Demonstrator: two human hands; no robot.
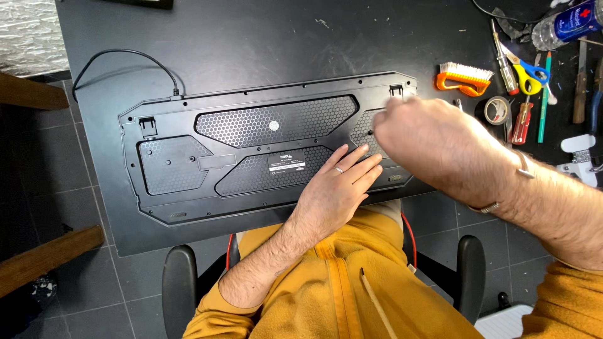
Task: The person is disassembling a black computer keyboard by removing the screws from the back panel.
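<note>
Black table (264, 31): upturned keyboard (251, 157) under both hands, left hand (336, 188), right hand (440, 147).

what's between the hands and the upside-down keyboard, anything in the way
Nothing visible. The left hand lies flat on the keyboard back; the right hand hovers over its right end, blurred. The brush and tape roll lie aside.

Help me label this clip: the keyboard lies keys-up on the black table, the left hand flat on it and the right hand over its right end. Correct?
Not quite. In the head view the keyboard lies underside-up, showing its honeycomb panels and fold-out feet, not keys. The rest holds: it is on the black table, the left hand flat on it and the right hand over its right end.
</note>
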